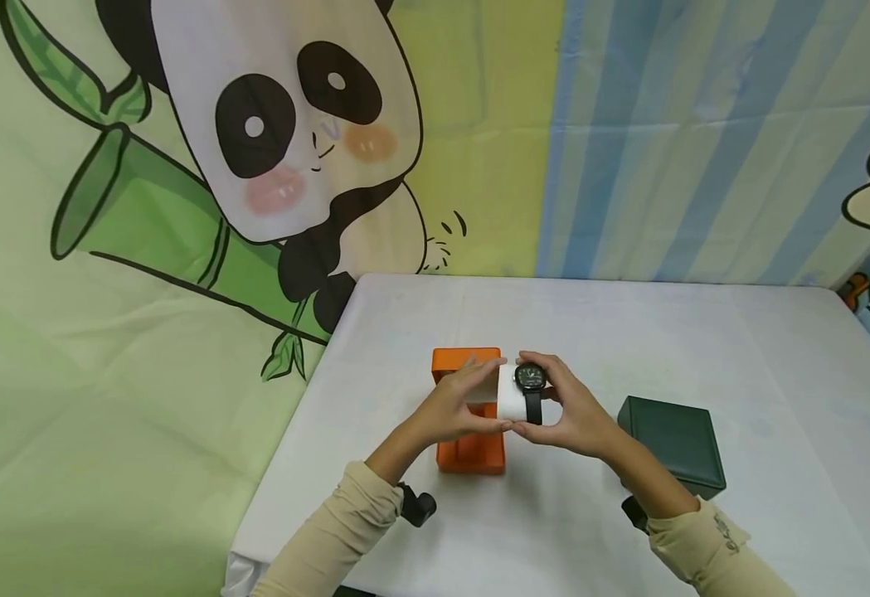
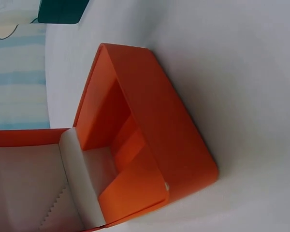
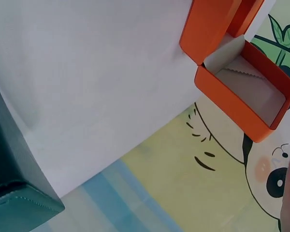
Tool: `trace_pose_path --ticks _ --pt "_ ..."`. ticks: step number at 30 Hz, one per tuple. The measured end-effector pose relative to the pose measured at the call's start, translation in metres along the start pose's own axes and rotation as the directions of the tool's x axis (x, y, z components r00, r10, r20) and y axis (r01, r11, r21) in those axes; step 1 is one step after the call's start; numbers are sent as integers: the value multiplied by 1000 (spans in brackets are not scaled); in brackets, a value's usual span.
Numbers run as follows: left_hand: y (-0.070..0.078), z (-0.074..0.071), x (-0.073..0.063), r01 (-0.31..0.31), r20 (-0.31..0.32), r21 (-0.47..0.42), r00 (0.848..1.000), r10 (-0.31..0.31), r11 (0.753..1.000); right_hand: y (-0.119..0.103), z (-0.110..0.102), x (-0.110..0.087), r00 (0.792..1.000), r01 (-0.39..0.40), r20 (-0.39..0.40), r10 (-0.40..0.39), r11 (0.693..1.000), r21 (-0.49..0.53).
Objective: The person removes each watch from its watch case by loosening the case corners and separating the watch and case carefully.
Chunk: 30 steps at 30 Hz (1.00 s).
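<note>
A black wristwatch (image 1: 530, 377) with a round dial and dark strap is wrapped round a white watch cushion (image 1: 507, 394), raised in front of me in the head view. My left hand (image 1: 449, 408) grips the cushion from the left, fingertips above and thumb below. From the right, my right hand (image 1: 575, 414) holds the cushion with the watch, fingers at its top edge and thumb at its bottom. Just beyond the hands, an orange box (image 1: 472, 458) stands with its lid raised. In the left wrist view the box (image 2: 174, 130) shows an orange recess and a pale-lined lid.
A closed dark green box (image 1: 673, 448) sits on the white-covered table (image 1: 703, 340), beside my right forearm. Behind the table hangs a cloth (image 1: 479, 166) printed with a panda and stripes. A wrist camera (image 1: 418, 507) protrudes below my left sleeve.
</note>
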<state>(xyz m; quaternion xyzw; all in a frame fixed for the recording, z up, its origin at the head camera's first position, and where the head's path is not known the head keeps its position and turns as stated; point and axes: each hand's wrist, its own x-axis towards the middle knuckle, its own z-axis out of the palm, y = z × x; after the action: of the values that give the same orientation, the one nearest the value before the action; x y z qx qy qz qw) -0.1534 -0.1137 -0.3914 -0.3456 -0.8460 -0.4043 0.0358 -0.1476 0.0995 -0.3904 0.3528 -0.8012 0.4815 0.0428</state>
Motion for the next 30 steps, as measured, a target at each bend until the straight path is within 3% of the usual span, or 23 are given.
trace_pose_path --ticks 10,14,22,26,30 --pt "-3 0 -3 144 46 -36 989 -142 989 4 -3 -1 994 -42 94 47 998 -57" --pt "-5 -1 -6 167 61 -48 985 -164 985 5 -5 -2 990 -41 129 49 997 -70" --pt "-9 -5 -12 252 110 -72 964 -243 965 6 -10 -2 968 -113 227 103 993 29" --pt "-11 -6 -14 250 138 -87 962 -237 964 9 -10 -2 969 -115 229 96 991 71" --pt "-14 -4 -17 227 156 -100 965 -210 969 13 -9 -2 976 -99 197 90 995 32"
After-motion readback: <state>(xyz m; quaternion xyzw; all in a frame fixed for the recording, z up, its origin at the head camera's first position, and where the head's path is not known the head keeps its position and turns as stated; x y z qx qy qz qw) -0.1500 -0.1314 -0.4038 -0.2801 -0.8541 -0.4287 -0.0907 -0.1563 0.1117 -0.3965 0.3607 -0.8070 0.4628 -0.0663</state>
